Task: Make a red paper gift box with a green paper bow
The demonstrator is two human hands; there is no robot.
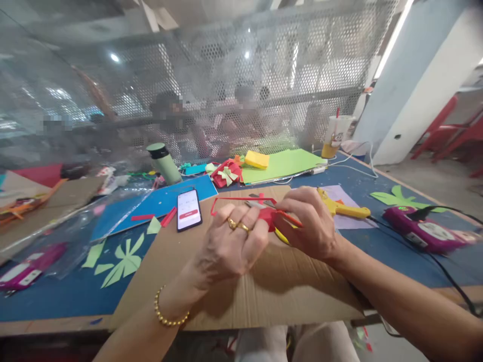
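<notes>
My left hand point(234, 239), with gold rings and a beaded bracelet on the wrist, is closed on one side of a red craft piece point(267, 217). My right hand point(307, 218) pinches the other side of it. The piece looks like folded paper or foam sheet, and a thin bent red strip point(241, 199) stretches behind the fingers. Partly hidden beneath the hands lie scissors point(281, 236) with yellow handles, their blades pointing away. Both hands are above a brown cardboard sheet point(241, 306).
A phone point(188, 210) lies left of the hands, near green paper cutouts point(126, 261). To the right are a yellow glue gun point(347, 208) and a purple device point(424, 231) with cables. Farther back stand a green bottle point(165, 163) and a drink cup point(335, 136).
</notes>
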